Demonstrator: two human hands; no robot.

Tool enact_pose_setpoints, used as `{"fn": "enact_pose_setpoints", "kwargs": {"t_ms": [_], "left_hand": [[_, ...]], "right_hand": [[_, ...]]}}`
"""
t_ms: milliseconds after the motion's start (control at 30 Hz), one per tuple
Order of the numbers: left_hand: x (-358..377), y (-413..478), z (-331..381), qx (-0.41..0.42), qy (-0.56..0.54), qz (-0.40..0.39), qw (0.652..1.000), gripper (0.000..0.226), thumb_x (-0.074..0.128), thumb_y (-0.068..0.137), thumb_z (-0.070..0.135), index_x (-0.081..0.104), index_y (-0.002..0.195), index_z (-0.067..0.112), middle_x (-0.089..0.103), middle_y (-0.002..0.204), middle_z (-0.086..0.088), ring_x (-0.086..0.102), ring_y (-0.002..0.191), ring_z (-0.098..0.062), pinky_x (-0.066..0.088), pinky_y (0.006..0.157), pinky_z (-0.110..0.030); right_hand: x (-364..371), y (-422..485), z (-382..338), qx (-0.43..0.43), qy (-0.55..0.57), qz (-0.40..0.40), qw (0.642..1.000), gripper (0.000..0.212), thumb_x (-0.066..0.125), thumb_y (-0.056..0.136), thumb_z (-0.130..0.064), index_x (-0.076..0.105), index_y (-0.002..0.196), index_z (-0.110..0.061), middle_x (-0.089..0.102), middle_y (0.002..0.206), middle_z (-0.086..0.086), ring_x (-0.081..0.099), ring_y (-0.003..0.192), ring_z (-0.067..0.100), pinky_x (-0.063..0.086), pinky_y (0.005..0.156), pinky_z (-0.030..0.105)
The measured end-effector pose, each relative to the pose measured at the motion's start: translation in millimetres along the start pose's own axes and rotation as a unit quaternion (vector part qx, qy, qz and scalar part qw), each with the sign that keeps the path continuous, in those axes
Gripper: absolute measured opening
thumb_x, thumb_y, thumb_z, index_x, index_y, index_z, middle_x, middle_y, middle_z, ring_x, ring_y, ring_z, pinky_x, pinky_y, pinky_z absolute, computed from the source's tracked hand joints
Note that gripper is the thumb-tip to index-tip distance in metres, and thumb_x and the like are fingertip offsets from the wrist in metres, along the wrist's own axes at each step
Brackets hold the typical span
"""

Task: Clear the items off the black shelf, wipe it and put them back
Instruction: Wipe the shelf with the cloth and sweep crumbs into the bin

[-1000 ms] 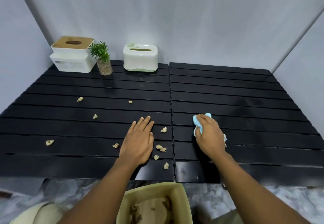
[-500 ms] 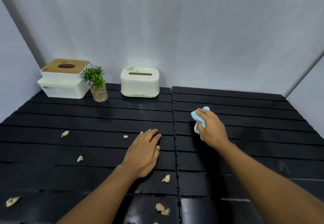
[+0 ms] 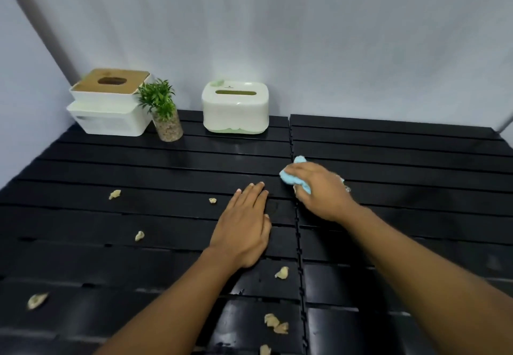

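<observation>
I count two hands over the black shelf (image 3: 388,160), which is slatted and split by one seam running front to back. I use that seam as my landmark. My right hand (image 3: 319,191) sits just right of the seam, fingers clamped around one crumpled light-blue cloth (image 3: 295,177) that is pressed against the slats; a corner of the cloth pokes out at the seam itself. My left hand (image 3: 244,227) lies just left of the seam, palm down and flat on the slats, fingers straight and together, gripping nothing.

Three items stand along the back wall, all left of the seam. Nearest to it is one white tissue box with a green base (image 3: 235,111). Further left is one small green plant in a clear jar of pebbles (image 3: 163,113). Furthest left is one white box with a wooden lid (image 3: 109,102), touching or almost touching the jar.

I count nine pale crumbs, all left of the seam: one beside my left fingertips (image 3: 212,200), two further left (image 3: 114,194) and (image 3: 139,235), one near the left edge (image 3: 37,300), one below my left wrist (image 3: 282,272), and a cluster of about three at the front (image 3: 276,324), with one more at the bottom edge.
</observation>
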State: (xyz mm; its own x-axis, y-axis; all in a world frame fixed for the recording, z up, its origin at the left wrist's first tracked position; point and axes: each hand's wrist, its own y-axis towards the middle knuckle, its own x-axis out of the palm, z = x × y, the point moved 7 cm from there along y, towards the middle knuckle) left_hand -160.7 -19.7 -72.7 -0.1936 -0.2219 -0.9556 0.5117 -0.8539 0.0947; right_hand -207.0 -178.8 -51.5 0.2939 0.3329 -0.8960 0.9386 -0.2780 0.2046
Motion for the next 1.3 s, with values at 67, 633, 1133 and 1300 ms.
{"fn": "enact_pose_setpoints", "kwargs": {"t_ms": [67, 633, 1133, 1300], "left_hand": [[-2.2, -4.4, -2.1, -0.039, 0.017, 0.007, 0.999, 0.055, 0.023, 0.1, 0.029, 0.018, 0.15, 0.01, 0.011, 0.161, -0.004, 0.008, 0.147, -0.018, 0.001, 0.12, -0.033], [-17.2, -43.0, -2.7, -0.063, -0.055, 0.073, 0.994, 0.052, 0.033, 0.097, 0.013, 0.024, 0.149, 0.009, 0.019, 0.159, -0.006, 0.017, 0.145, -0.017, 0.002, 0.12, -0.028], [-31.1, 35.5, 23.9, -0.036, -0.037, 0.047, 0.998, 0.053, 0.038, 0.094, 0.041, 0.031, 0.142, 0.02, 0.037, 0.141, -0.004, 0.042, 0.119, -0.024, 0.04, 0.095, -0.038], [0.8, 48.5, 39.1, -0.044, 0.026, -0.019, 0.999, 0.066, 0.018, 0.081, 0.054, 0.032, 0.14, 0.026, 0.02, 0.152, -0.013, 0.027, 0.125, -0.037, 0.031, 0.096, -0.048]], "right_hand": [[9.0, -21.9, -26.5, -0.032, 0.005, -0.026, 0.999, 0.045, 0.053, 0.087, -0.014, 0.056, 0.132, -0.02, 0.056, 0.134, -0.007, 0.047, 0.126, 0.015, 0.034, 0.107, 0.028], [-30.8, -24.1, -56.8, 0.094, 0.092, 0.046, 0.99, 0.04, 0.05, 0.092, -0.013, 0.056, 0.13, -0.022, 0.052, 0.134, -0.012, 0.044, 0.127, 0.008, 0.033, 0.106, 0.025], [2.1, -43.2, -1.3, 0.148, 0.118, 0.129, 0.973, 0.042, 0.041, 0.093, -0.003, 0.054, 0.129, -0.018, 0.054, 0.131, -0.004, 0.043, 0.129, 0.013, 0.03, 0.1, 0.021], [4.9, -41.6, 4.1, 0.164, 0.122, 0.129, 0.97, 0.05, 0.041, 0.087, 0.005, 0.056, 0.128, -0.019, 0.051, 0.136, -0.003, 0.037, 0.134, 0.011, 0.031, 0.102, 0.022]]}}
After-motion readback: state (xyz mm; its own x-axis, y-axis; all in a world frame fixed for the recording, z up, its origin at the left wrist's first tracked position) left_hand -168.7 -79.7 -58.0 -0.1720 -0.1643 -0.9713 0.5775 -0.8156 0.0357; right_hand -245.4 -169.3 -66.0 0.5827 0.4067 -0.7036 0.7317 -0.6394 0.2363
